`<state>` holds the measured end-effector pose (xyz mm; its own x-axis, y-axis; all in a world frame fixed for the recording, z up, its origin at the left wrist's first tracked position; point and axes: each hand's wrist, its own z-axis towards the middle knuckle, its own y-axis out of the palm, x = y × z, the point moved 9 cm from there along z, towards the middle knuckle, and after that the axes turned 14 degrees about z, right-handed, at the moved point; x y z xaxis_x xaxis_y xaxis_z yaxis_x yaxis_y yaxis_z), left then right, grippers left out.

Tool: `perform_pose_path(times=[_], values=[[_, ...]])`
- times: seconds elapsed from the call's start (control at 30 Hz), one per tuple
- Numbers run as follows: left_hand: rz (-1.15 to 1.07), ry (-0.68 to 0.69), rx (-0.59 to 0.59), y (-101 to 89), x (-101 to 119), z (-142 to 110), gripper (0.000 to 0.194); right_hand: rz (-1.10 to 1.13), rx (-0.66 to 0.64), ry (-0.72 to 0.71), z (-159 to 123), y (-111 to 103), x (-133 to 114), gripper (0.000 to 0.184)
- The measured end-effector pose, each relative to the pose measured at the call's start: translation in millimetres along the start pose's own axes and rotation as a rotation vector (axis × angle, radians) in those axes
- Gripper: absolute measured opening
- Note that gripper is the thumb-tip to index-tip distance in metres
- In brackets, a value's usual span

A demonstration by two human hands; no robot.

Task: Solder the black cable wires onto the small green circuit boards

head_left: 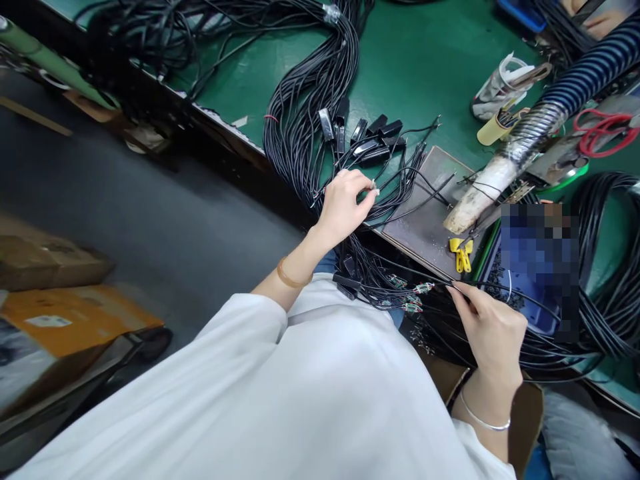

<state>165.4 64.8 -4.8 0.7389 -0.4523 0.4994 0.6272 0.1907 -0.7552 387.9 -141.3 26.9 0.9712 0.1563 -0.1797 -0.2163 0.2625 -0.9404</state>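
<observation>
My left hand (346, 203) is over the table's front edge, thumb and fingertips pinched together. Something tiny and pale shows at the tips, too small to name. Close by lie thin black cables (400, 190) with stripped ends and several black plastic housings (373, 150). My right hand (493, 330) is closed in a pinch on a black cable (440, 282), which runs left from the fingers and also out to the right. Between my hands, at my lap, several cables end in small green circuit boards (424, 288), with another black housing (347, 285) beside them.
A thick cable bundle (307, 87) curves over the green table (410, 60). A ducted hose (565, 93) reaches down above a grey board (425, 207). Nearby are a yellow clip-like piece (461, 255), a blue tray (540, 319) and red-handled scissors (603, 133). Cardboard boxes (45, 263) stand left.
</observation>
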Motion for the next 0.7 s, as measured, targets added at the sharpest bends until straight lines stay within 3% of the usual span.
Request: perform_pose_path(times=[0.17,0.3,0.47,0.6,0.7], values=[[-0.094,0.113,-0.137,6.5,19.7,-0.1,0.019,0.031,-0.003,0.014,-1.3,-1.2,-0.6,0.018],[0.074,0.229,-0.306,27.3,36.3,-22.7,0.025,0.05,0.011,0.037,-4.0,-0.3,2.4,0.018],[0.322,0.164,-0.272,43.8,28.3,-23.5,0.026,0.069,0.03,0.035,-4.7,2.2,4.1,0.017],[0.34,0.176,-0.292,54.7,28.4,-12.0,0.024,0.079,0.052,0.018,-3.5,2.5,3.4,0.015],[0.266,0.126,-0.205,47.0,23.8,-4.1,0.018,0.105,0.064,0.011,-3.7,0.0,2.0,0.014]])
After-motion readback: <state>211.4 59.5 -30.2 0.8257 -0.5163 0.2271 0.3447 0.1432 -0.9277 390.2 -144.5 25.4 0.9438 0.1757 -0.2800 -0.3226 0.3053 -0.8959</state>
